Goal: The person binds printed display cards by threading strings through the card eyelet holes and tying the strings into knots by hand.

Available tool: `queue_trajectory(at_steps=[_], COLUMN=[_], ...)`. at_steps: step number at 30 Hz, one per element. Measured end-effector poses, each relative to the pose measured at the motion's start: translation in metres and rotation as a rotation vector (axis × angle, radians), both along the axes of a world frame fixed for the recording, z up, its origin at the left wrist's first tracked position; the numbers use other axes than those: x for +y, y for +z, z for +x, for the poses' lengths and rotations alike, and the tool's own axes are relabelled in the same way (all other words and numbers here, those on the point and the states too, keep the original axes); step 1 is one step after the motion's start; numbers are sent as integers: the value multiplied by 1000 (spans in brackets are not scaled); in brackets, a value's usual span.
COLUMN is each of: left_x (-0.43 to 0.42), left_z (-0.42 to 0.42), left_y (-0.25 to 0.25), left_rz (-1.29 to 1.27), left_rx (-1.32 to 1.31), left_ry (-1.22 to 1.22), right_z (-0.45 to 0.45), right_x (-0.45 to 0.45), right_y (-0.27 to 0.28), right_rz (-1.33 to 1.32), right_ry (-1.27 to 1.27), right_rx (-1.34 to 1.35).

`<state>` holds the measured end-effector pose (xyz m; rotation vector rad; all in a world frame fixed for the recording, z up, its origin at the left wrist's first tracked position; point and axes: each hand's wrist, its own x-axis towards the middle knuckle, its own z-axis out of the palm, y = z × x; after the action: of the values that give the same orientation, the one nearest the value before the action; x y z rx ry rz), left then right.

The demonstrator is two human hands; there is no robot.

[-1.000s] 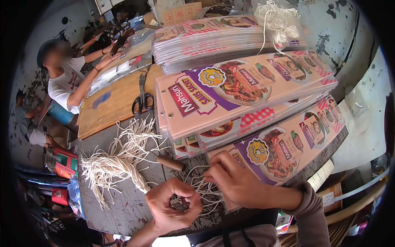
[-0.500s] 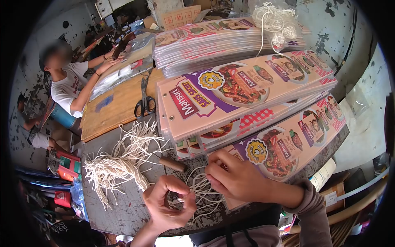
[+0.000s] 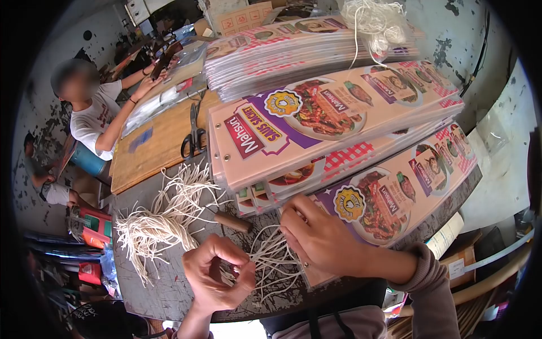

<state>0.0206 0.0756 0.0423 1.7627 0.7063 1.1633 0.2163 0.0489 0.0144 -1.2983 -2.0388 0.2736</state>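
My left hand is closed in a pinch low in the view, with white string at its fingertips. My right hand curls its fingers over the left edge of a plastic-covered printed sheet; its thumb tip is largely hidden. A metal eyelet shows in the sheet's lower corner, just below that hand. Loose strands spread on the dark table between my two hands. Beyond my left hand lie a wooden handle and a large bundle of cut white strings.
Stacked printed sheets rise behind my hands, with a taller stack farther back. Bagged white string tops it. Black scissors lie on a wooden board. A co-worker works at the far left.
My left hand has shifted left, away from the right hand. My right hand has moved slightly up and left, and the lower eyelet now shows. The view has tilted a little.
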Motion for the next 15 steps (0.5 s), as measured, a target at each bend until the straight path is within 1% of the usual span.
queue_trajectory(at_steps=[1,3,4,6,7,9,11,13,14,15], left_x=[0,-1,-1,0,-1,0,-3,-5,-7,-7], left_z=[1,3,5,5,5,4,8,10,10,11], left_y=[0,0,-1,0,0,4,5,5,5,4], left_rz=[0,101,100,175,172,284,268,355,327,327], left_rx=[3,36,31,68,67,193,203,236,244,242], left_ry=[-2,12,4,25,17,-18,-30,-64,-47,-46], right_z=[0,2,4,4,2,0,2,4,3,2], right_x=[0,1,0,-3,-3,-1,-1,-2,-4,-5], right_y=[-1,-1,3,13,11,5,1,0,1,3], right_rz=[0,30,29,-18,-20,78,95,78,76,147], right_ry=[-2,47,39,234,225,363,362,302,302,236], right_rx=[3,122,118,236,236,206,198,191,190,103])
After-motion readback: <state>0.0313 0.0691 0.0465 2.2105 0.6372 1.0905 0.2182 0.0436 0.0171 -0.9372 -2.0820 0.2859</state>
